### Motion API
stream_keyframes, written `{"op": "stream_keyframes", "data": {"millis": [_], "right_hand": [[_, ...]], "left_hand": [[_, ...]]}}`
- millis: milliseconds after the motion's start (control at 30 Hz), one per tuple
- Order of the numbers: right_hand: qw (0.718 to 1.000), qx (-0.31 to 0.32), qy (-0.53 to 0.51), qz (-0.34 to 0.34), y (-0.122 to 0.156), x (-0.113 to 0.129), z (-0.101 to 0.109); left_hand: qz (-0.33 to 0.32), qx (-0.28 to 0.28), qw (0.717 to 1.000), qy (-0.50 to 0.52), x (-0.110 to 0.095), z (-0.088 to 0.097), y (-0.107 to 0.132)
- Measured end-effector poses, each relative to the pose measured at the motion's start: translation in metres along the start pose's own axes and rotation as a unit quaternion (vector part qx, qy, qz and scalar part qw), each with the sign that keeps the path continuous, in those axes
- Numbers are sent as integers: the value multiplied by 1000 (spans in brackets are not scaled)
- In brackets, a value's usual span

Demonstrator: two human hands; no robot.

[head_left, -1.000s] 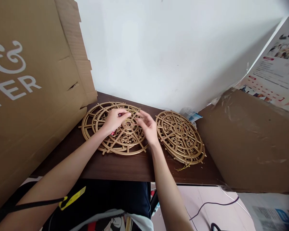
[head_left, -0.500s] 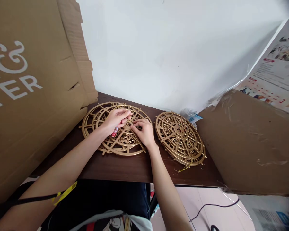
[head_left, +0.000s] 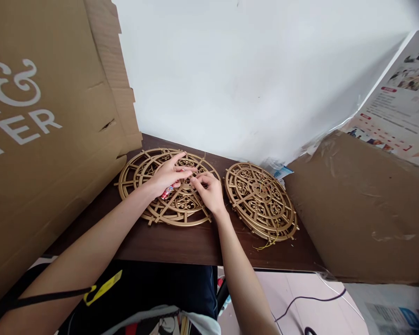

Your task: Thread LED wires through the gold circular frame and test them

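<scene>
Round gold openwork disc (head_left: pixel 185 203) lies below both hands; left hand (head_left: pixel 166 177) curls round red-and-white piece (head_left: pixel 166 192); right hand (head_left: pixel 211 193), fingers pinched, contents unclear.

Room is open above the right discs (head_left: pixel 265 197); cardboard (head_left: pixel 363 204) blocks farther right

1. Yellow tag (head_left: pixel 107 285): a flat, narrow strip, looped at one end, with small dark markings near the other.
2. Black strap (head_left: pixel 52 298): narrow, meeting the tag's loop and running left from it.
3. Near-black navy cloth (head_left: pixel 160 281) over the lap, right of the tag.
4. Pale grey cloth edge (head_left: pixel 205 322), lower right of the tag, bordering a red, black and white print (head_left: pixel 169 324).
5. Both forearms bare.
</scene>
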State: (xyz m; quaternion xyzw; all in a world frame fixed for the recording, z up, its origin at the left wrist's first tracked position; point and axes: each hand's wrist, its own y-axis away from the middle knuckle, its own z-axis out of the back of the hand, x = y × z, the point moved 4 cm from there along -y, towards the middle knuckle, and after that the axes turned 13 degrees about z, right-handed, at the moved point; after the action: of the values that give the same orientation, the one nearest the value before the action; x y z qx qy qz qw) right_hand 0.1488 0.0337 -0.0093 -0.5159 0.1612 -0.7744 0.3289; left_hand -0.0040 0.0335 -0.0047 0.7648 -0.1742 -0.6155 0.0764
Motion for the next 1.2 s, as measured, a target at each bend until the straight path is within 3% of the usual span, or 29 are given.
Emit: {"op": "stream_keyframes", "data": {"millis": [300,467,700,967,1200], "right_hand": [[988,-32,-140,-57,0,-5,-4],[981,-46,-162,-98,1,-8,-5],[968,-58,-202,-140,2,-7,-7],[967,-89,-198,-133,2,-12,-4],[989,-72,-82,-101,1,-8,5]], "left_hand": [[-4,-1,996,-84,0,-4,-1],[-15,-3,989,-147,-4,-3,1],[-47,-23,988,-145,-1,-1,-5],[-61,-21,983,-171,0,-1,-5],[-61,-15,981,-183,-2,-6,1]]}}
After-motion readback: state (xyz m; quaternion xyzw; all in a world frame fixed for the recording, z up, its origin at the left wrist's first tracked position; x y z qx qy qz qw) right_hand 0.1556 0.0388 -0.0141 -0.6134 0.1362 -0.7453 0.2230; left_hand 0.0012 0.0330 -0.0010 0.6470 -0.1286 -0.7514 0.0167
